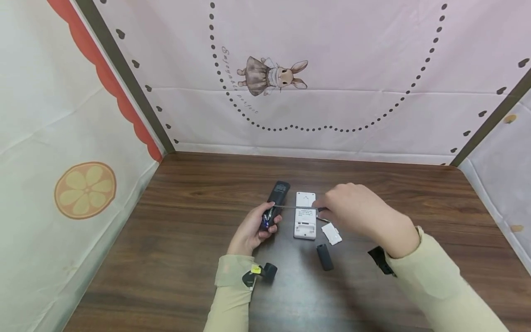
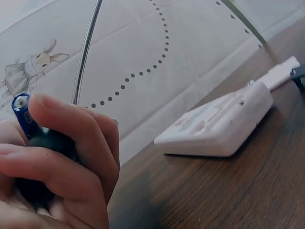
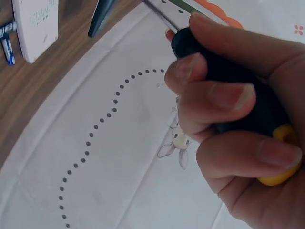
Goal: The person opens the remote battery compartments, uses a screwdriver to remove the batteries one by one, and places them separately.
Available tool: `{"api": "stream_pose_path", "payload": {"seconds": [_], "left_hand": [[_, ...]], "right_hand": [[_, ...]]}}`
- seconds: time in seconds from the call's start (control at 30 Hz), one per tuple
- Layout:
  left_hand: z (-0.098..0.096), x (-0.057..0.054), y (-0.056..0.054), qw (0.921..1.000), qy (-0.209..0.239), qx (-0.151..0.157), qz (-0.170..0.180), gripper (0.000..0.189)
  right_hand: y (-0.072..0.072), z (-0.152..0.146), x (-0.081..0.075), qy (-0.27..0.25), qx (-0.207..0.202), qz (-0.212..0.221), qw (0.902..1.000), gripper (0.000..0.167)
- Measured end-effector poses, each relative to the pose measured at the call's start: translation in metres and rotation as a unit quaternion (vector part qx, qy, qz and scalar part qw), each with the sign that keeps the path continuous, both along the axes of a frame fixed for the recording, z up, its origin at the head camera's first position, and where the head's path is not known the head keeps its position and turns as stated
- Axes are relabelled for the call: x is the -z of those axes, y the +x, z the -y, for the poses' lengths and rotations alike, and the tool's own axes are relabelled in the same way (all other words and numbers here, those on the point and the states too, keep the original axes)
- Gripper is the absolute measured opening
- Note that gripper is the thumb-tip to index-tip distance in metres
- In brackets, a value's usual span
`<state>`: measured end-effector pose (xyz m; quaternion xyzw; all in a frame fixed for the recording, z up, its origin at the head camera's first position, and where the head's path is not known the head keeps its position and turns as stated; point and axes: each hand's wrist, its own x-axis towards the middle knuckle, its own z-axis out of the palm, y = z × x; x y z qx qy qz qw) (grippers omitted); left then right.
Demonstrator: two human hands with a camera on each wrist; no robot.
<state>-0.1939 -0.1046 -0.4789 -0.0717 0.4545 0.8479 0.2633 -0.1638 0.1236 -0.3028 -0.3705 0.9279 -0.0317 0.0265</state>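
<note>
My left hand (image 1: pixel 253 228) grips a black remote control (image 1: pixel 281 189) with its battery bay facing up. A blue battery (image 2: pixel 25 117) pokes up at a tilt from the remote's end in the left wrist view. My right hand (image 1: pixel 356 214) holds a screwdriver (image 3: pixel 238 81) by its black-and-yellow handle. Its thin metal shaft (image 1: pixel 290 207) stretches across to the black remote, with the tip near my left thumb. Below the shaft lies a white remote control (image 1: pixel 305 230), back up, its battery bay uncovered. Two loose batteries (image 3: pixel 7 43) lie beside it.
A white battery cover (image 1: pixel 332 234) lies right of the white remote, and a black battery cover (image 1: pixel 325 257) lies nearer me. Both rest on the dark wooden table (image 1: pixel 186 258). Printed cloth walls (image 1: pixel 352 55) rise at the back and sides.
</note>
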Motion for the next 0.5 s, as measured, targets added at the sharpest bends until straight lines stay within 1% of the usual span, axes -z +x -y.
{"api": "stream_pose_path", "payload": {"seconds": [0.07,0.13,0.27,0.33,0.5], "left_hand": [[0.001,0.000,0.000,0.9996,0.024,0.009,0.009,0.050],[0.001,0.000,0.000,0.9989,0.040,0.016,0.017,0.051],[0.001,0.000,0.001,0.9983,0.051,0.020,0.021,0.047],[0.000,-0.001,0.001,0.9982,0.053,0.024,0.016,0.045],[0.001,-0.005,0.002,0.9966,0.074,0.036,0.002,0.044]], "right_hand": [[-0.006,0.002,-0.008,0.011,-0.008,0.019,0.9997,0.018],[-0.011,0.005,-0.015,0.021,-0.009,0.043,0.9988,0.020],[-0.022,0.005,-0.025,0.037,-0.017,0.075,0.9964,0.013],[-0.027,0.001,-0.027,0.033,-0.020,0.090,0.9952,0.010],[-0.036,-0.015,-0.023,-0.006,-0.013,0.140,0.9901,0.020]]}}
